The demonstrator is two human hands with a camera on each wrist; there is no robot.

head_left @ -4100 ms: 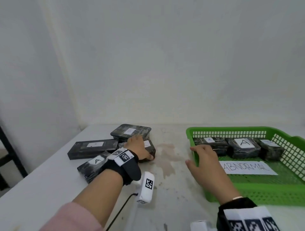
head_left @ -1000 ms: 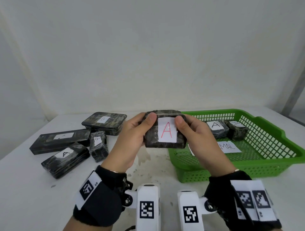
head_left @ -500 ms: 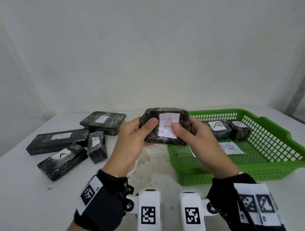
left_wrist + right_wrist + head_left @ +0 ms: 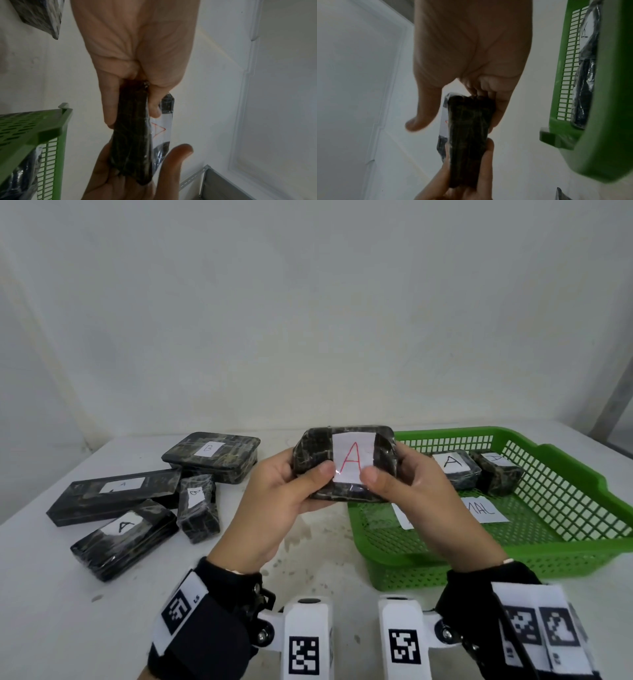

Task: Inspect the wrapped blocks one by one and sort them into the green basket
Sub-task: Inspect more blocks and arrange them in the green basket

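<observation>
Green basket (image 4: 565, 546): two wrapped blocks (image 4: 454, 469)

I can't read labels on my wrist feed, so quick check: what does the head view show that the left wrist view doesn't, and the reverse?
Only the head view: the full red A on the held block, four wrapped blocks waiting on the table at left, two labelled blocks and a partly hidden paper sign in the green basket.

Only the left wrist view: the held block's dark edge face, and fingers curled behind it.

Both: left hand and right hand gripping that block, beside the basket.
</observation>
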